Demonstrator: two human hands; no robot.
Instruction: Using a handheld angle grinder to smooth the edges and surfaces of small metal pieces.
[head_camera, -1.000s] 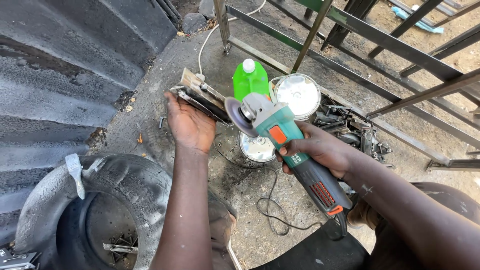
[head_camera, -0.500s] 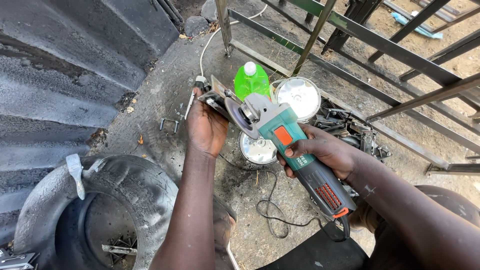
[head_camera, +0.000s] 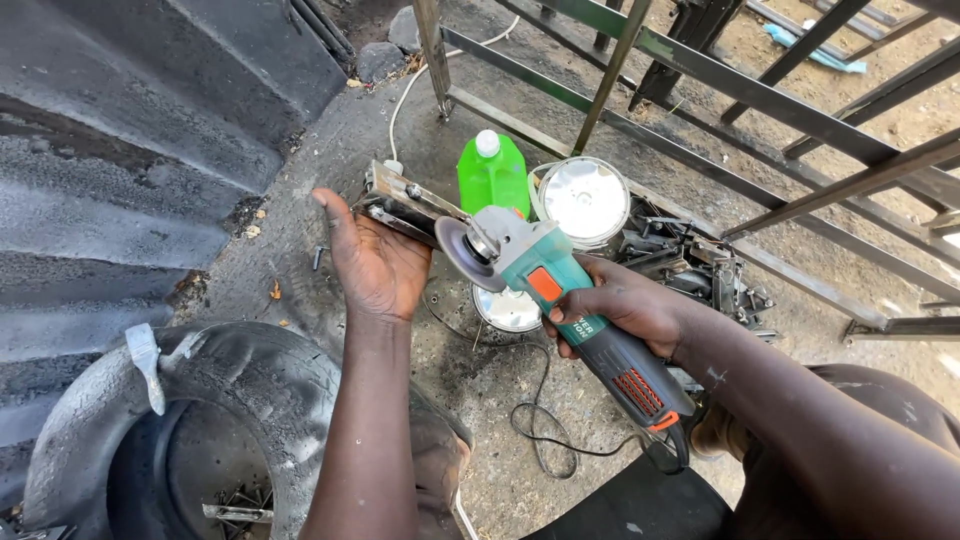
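Item: we are gripping a flat grey steel workpiece (head_camera: 405, 203) in our left hand (head_camera: 375, 265), fingers wrapped underneath, its long axis running left to right. Our right hand (head_camera: 625, 305) is closing fully round a teal-and-orange angle grinder (head_camera: 560, 300), disc just right of the metal, nearly touching.

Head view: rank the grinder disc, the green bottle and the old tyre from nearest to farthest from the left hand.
1. Grinder disc, just right of the left hand.
2. Green bottle, up and right on the ground.
3. Old tyre, lower left, below the forearm.
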